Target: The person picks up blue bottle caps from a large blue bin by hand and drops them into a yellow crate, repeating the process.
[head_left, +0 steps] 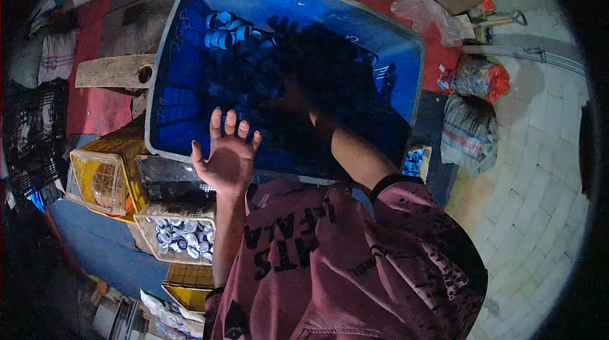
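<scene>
A large blue bin [176, 92] fills the upper middle of the head view, its inside mostly in deep shadow. Round blue-rimmed pieces [223, 30] lie in its upper left part; darker pieces spread toward the right. My left hand [227, 156] is at the bin's near left edge, palm up with the fingers spread, and holds nothing. The right forearm reaches over the near rim into the bin. My right hand [293, 98] is a dim shape in the shadow among the dark pieces; its fingers and anything in them cannot be made out.
Left of the bin are a wooden board [114, 71], a yellow crate [104, 181] and a basket of white round pieces [184, 238]. A woven sack [469, 130] and a filled bag [479, 78] stand to the right. A small box of blue pieces [414, 162] is at the near right corner.
</scene>
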A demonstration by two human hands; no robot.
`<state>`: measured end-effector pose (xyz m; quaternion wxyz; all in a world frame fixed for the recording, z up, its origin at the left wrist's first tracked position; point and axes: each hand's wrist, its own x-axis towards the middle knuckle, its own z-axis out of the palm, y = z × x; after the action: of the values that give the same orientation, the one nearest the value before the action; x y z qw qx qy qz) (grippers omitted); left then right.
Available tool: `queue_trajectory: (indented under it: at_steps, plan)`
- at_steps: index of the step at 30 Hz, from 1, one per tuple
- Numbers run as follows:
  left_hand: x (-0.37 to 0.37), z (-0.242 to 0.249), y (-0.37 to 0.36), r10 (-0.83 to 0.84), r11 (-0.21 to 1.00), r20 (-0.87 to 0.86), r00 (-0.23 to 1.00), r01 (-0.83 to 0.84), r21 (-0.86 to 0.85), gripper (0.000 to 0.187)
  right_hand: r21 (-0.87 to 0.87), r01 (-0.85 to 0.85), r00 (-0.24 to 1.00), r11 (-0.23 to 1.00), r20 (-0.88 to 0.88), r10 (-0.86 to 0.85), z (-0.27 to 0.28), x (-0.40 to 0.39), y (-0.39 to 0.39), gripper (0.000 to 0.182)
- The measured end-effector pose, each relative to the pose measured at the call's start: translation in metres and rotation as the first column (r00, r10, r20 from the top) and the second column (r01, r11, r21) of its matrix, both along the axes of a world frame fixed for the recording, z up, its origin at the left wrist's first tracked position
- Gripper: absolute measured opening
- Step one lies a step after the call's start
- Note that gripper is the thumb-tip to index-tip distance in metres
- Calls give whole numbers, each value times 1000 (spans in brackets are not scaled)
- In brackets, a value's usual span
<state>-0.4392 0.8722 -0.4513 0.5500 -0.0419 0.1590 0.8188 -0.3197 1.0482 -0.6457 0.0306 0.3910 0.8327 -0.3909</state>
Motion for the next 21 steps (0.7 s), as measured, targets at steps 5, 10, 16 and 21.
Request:
queue_trajectory:
  at_steps: [5,10,16,21]
  plan:
    - [1,-1,0,17,1000,2,1000,-17,4,72,-266,89,986,960,-109,-122,5,-12,-8,108]
    - [1,-1,1,2,1000,4,1000,-2,13,71,-163,18,996,986,-78,-31,-5,-18,1,97]
    - [0,-1,1,-5,1000,-16,1000,5,14,71,-150,100,992,984,-59,-110,-13,-19,0,86]
    - [-1,-2,2,-4,1000,5,1000,4,13,71,-311,76,989,947,-96,-111,-14,-3,3,79]
